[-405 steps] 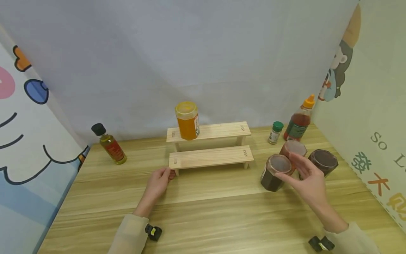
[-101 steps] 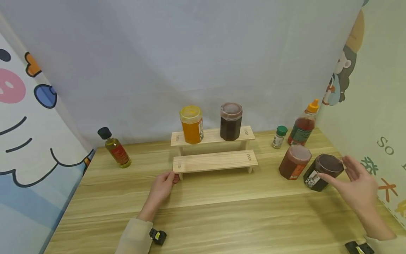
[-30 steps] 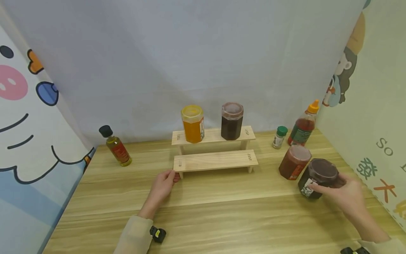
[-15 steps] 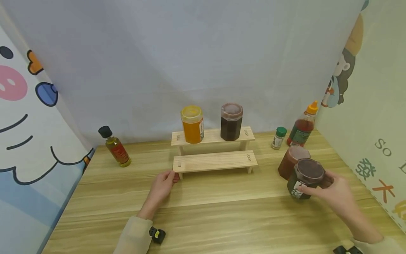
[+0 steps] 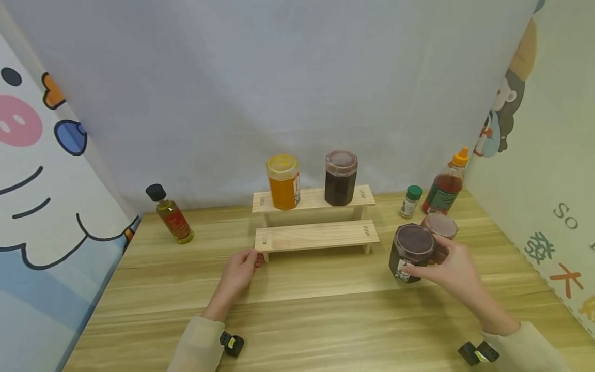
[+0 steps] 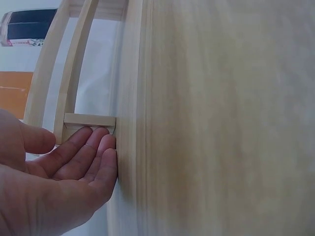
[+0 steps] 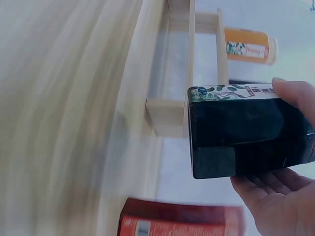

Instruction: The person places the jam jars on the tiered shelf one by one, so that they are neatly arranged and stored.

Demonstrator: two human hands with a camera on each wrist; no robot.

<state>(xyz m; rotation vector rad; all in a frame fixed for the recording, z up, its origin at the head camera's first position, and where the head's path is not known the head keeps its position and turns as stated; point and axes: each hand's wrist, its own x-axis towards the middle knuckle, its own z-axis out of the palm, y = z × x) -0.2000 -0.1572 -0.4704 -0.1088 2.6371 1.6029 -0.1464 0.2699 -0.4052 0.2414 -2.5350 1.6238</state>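
Note:
My right hand (image 5: 453, 268) grips a dark honey-type jar (image 5: 403, 250) by its sides, thumb over the white label. In the right wrist view, that dark jar (image 7: 236, 132) is raised off the tabletop, its base pointing toward the wood. At the left end of a two-tier wooden shelf rack (image 5: 316, 235), my left hand (image 5: 238, 271) holds the lower board's corner. The left wrist view has the fingers (image 6: 98, 164) curled by the rack's leg, thumb near the board's edge. On the upper tier stand an orange jar (image 5: 283, 190) and another dark jar (image 5: 340, 187).
A reddish-brown jar (image 5: 440, 225) stands behind my right hand, partly hidden. Farther back are a green-capped shaker (image 5: 409, 203) and a sauce bottle (image 5: 444, 188) with an orange nozzle. A black-capped oil bottle (image 5: 173, 219) stands at left. Fabric walls enclose the table.
Earlier, the second dark jar came onto the upper tier. Since then my right hand has taken the other dark jar from the right and carried it leftward, past the reddish-brown jar. My left hand stays put.

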